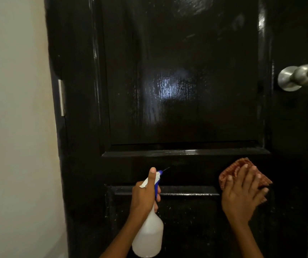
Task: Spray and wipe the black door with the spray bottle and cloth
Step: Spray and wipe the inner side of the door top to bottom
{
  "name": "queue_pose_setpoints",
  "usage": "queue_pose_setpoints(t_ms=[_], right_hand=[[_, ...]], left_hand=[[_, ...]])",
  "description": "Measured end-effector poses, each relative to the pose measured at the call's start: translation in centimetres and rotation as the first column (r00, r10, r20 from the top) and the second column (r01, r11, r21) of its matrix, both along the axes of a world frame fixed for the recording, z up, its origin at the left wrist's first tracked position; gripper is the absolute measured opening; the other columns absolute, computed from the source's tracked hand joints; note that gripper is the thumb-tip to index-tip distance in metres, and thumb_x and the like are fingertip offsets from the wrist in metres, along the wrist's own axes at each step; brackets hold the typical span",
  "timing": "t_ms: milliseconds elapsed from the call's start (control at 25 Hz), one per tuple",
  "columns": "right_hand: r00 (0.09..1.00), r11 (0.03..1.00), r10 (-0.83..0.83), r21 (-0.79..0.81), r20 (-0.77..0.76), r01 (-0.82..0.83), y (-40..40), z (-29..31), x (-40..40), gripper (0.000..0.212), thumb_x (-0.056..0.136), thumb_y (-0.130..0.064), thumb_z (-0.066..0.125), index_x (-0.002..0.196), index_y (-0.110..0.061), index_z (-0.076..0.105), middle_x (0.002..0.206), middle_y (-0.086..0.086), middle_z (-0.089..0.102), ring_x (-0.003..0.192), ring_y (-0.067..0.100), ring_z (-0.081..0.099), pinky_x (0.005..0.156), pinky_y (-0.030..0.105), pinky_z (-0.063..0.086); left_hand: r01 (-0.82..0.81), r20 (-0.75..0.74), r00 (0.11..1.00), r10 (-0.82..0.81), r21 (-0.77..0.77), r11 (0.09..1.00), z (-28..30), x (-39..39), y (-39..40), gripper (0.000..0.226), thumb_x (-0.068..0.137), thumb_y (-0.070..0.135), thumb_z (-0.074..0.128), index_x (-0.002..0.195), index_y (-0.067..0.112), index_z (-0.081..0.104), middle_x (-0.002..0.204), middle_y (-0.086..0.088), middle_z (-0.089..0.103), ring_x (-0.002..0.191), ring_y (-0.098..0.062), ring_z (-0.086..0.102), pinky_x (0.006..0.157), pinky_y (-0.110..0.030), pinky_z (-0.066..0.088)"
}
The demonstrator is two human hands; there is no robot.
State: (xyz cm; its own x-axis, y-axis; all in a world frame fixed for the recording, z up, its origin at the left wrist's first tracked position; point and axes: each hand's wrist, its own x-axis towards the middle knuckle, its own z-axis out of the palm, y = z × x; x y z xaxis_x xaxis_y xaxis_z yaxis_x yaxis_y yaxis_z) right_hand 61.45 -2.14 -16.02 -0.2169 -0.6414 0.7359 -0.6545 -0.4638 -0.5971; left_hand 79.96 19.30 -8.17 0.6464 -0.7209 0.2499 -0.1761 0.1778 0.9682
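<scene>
Left hand [143, 196] is wrapped around the neck of the bottle [148, 237], thumb lying up along the white-and-blue spray head, nozzle [160, 172] aimed at the door [183, 90] and close to it; whether it touches cannot be told. The bottle's translucent white body hangs below the hand, tilted. Right hand [242, 196], level with the left and well apart from it, lies flat with fingers spread, pressing the cloth [240, 171] against the door; the cloth, reddish-brown and checked, shows above and to both sides of the fingers. Between the hands runs the top moulding of the lower panel [184, 220], and that panel below them is speckled with pale flecks. Above both hands sits the cross rail, then the large upper panel, glossy black with a bright, streaky reflection at its centre and smeared marks near the top. Far above and to the right of the right hand, a metal knob [298, 76] stands out from the door edge. Up and left of the left hand, a hinge [61, 97] shows on the door's edge, with pale wall [15, 127] beyond it. Nothing lies between either hand and the door surface except the cloth.
</scene>
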Motion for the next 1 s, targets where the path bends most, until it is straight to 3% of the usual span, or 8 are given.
queue_pose_setpoints(t_ms=[160, 280, 360, 520, 720, 1000], right_hand=[[0.992, 0.999, 0.009, 0.03, 0.129, -0.013, 0.4, 0.9, 0.8, 0.068, 0.105, -0.044, 0.017, 0.162, -0.016, -0.009, 0.17, 0.015, -0.009, 0.158, 0.032, -0.008, 0.126, 0.056, 0.001], [0.981, 0.995, 0.095, 0.004, 0.168, -0.097, 1.2, 1.7, 3.1, 0.068, 0.107, -0.046, 0.016, 0.162, -0.015, -0.008, 0.17, 0.013, -0.012, 0.158, 0.029, -0.012, 0.126, 0.056, 0.004], [0.988, 0.987, 0.143, -0.076, 0.06, -0.139, 1.6, 1.9, 4.7, 0.068, 0.107, -0.044, 0.021, 0.163, -0.012, -0.001, 0.171, 0.015, -0.007, 0.158, 0.031, -0.007, 0.127, 0.053, 0.002], [0.943, 0.947, 0.15, -0.232, -0.297, -0.224, 2.3, 1.4, 7.1, 0.068, 0.106, -0.041, 0.028, 0.164, -0.014, 0.007, 0.172, 0.013, -0.002, 0.158, 0.031, 0.0, 0.127, 0.046, -0.002], [0.894, 0.906, 0.159, -0.298, -0.419, -0.301, 4.3, 1.2, 11.1, 0.071, 0.105, -0.042, 0.035, 0.165, -0.019, 0.004, 0.172, 0.012, 0.0, 0.158, 0.03, 0.004, 0.128, 0.045, 0.0], [0.682, 0.799, 0.341, -0.182, -0.647, -0.573, 10.6, 0.6, 21.7, 0.081, 0.102, -0.038, 0.047, 0.165, -0.018, 0.001, 0.172, 0.008, -0.01, 0.158, 0.025, -0.012, 0.126, 0.047, 0.006]], left_hand=[[0.08, 0.029, 0.996, -0.082, 0.061, 0.995, 0.0, -1.7, -1.8, 0.081, 0.08, 0.074, 0.035, 0.077, 0.0, 0.067, 0.069, -0.015, 0.07, 0.044, -0.019, 0.052, 0.043, -0.027, 0.044], [0.096, 0.019, 0.995, -0.097, 0.076, 0.992, -1.0, -2.2, -2.1, 0.08, 0.079, 0.074, 0.037, 0.075, -0.001, 0.065, 0.058, -0.012, 0.062, 0.042, -0.017, 0.051, 0.042, -0.026, 0.042], [0.05, 0.01, 0.999, -0.051, 0.042, 0.998, -1.7, -2.0, -1.8, 0.075, 0.085, 0.068, 0.038, 0.076, -0.001, 0.065, 0.059, -0.012, 0.061, 0.045, -0.016, 0.054, 0.044, -0.026, 0.044], [-0.104, -0.021, 0.994, 0.103, -0.058, 0.993, -3.1, -0.6, -1.2, 0.069, 0.09, 0.062, 0.037, 0.079, 0.003, 0.071, 0.07, -0.014, 0.072, 0.051, -0.026, 0.058, 0.047, -0.03, 0.046], [-0.251, -0.045, 0.967, 0.25, -0.026, 0.968, -5.6, 0.9, 1.3, 0.067, 0.094, 0.059, 0.034, 0.081, 0.006, 0.072, 0.073, -0.011, 0.073, 0.051, -0.025, 0.059, 0.048, -0.032, 0.047], [-0.485, -0.01, 0.875, 0.485, -0.04, 0.874, -6.0, 6.4, 8.0, 0.064, 0.094, 0.06, 0.032, 0.084, 0.009, 0.07, 0.078, -0.008, 0.073, 0.052, -0.026, 0.06, 0.048, -0.032, 0.049]])
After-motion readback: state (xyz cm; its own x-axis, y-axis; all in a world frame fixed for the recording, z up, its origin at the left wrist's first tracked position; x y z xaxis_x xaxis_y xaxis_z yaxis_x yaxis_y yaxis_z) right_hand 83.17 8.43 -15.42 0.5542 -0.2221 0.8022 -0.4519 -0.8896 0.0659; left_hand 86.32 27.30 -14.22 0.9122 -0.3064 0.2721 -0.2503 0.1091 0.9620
